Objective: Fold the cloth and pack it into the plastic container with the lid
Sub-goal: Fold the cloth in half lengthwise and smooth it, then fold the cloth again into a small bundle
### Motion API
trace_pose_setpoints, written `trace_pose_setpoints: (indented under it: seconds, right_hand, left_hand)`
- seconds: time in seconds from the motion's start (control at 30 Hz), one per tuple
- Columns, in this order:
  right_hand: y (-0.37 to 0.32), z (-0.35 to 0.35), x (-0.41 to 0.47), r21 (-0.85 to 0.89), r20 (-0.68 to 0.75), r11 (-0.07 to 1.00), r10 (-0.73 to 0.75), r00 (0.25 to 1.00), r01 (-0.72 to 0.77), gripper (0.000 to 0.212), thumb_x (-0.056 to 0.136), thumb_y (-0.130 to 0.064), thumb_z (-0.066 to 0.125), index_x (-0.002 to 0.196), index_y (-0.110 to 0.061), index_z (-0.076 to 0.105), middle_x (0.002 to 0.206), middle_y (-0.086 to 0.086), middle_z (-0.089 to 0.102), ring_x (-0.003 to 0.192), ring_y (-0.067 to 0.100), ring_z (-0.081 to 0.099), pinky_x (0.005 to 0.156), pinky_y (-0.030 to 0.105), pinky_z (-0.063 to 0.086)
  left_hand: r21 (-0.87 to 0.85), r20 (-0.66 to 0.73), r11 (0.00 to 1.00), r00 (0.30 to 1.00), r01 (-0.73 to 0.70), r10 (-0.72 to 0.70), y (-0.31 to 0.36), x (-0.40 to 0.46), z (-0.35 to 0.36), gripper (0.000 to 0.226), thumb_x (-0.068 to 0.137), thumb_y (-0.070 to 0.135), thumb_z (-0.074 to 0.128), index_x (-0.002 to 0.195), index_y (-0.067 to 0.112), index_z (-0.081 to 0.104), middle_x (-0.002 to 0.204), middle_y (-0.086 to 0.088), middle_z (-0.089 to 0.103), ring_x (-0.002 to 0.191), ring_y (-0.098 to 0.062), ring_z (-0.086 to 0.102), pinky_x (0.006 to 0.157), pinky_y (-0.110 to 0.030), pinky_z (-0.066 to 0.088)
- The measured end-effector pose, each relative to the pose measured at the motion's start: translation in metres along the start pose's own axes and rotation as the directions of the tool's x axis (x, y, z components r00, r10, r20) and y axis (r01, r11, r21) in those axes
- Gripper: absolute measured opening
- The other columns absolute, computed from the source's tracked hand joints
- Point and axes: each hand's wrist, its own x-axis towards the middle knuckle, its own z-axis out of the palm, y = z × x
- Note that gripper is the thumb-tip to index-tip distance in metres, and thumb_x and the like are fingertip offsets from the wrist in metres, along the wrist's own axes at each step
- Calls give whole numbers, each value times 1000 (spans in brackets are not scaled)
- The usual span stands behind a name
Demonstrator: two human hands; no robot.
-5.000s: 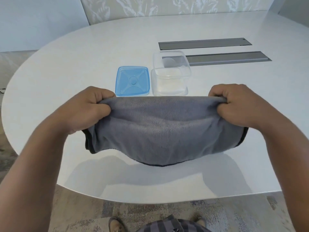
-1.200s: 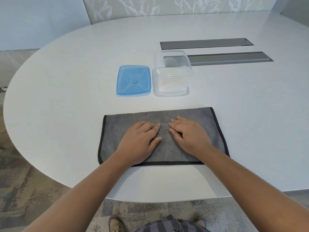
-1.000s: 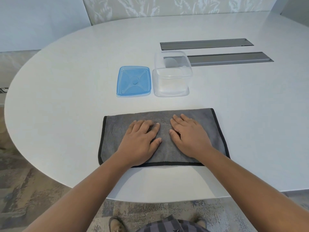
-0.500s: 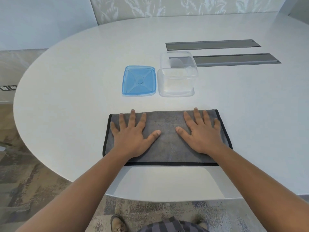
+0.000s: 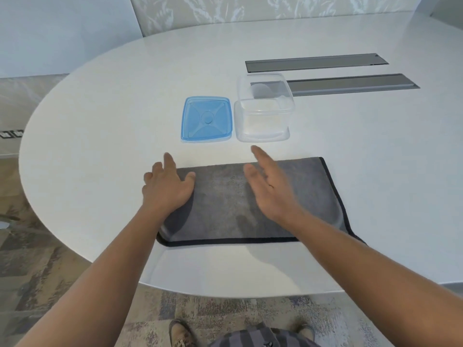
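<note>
A grey cloth (image 5: 225, 201) with black edging lies folded flat on the white table (image 5: 100, 121). My left hand (image 5: 166, 187) lies over the cloth's left end, fingers straight and reaching past the edge onto the table. My right hand (image 5: 269, 186) is over the cloth's middle, fingers straight and tilted on edge; whether it touches the cloth I cannot tell. Beyond the cloth stands a clear plastic container (image 5: 264, 108), uncovered, with its blue lid (image 5: 206, 118) lying flat to its left.
Two long grey slots (image 5: 315, 62) are set into the table behind and right of the container. The table's rounded front edge runs just below the cloth. Patterned floor and my shoes show beneath it.
Both hands, earlier pressed flat and spread on the cloth, have shifted left. The left hand now overhangs the cloth's left end and the right hand has turned on edge over the middle.
</note>
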Motion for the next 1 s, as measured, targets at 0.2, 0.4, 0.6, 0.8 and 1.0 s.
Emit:
trace_pose_setpoints:
  seconds: [0.2,0.4,0.6,0.8,1.0]
  right_hand:
    - [-17,46,7,391,57,902,173,983,-181,69,100,-45,44,161,-26,19,166,-17,20,148,-5,19,120,22,14]
    - [-5,50,14,455,80,851,255,964,-263,76,92,-43,46,161,-23,20,167,-12,22,150,1,21,122,26,16]
    - [-4,36,11,556,61,802,224,973,-219,55,103,-25,50,156,-19,37,159,-7,40,143,4,37,123,32,25]
    - [-40,12,4,639,274,694,196,942,-330,38,81,-57,70,111,-35,71,115,-7,74,103,12,69,88,38,56]
    - [-45,-39,12,676,254,656,219,942,-335,30,83,2,68,112,-3,72,105,21,76,95,32,74,82,39,61]
  left_hand:
    - [-171,-21,984,998,58,-62,-14,0,-13,59,90,56,60,121,9,42,117,-11,54,103,-34,56,79,-41,45]
    - [-375,91,920,992,113,-84,-19,0,-21,54,80,58,70,106,11,61,99,1,67,87,-18,65,71,-38,55]
    - [-676,295,710,955,197,16,7,-4,-51,34,80,28,69,109,11,65,110,-19,73,98,-33,72,86,-48,58]
    - [-889,269,448,896,90,354,76,-24,-70,9,93,14,65,99,10,59,79,-9,64,69,-22,67,63,-31,54]
    - [-946,82,319,910,-57,405,123,-44,-38,13,99,19,65,112,17,63,83,0,72,68,-9,66,63,-24,57]
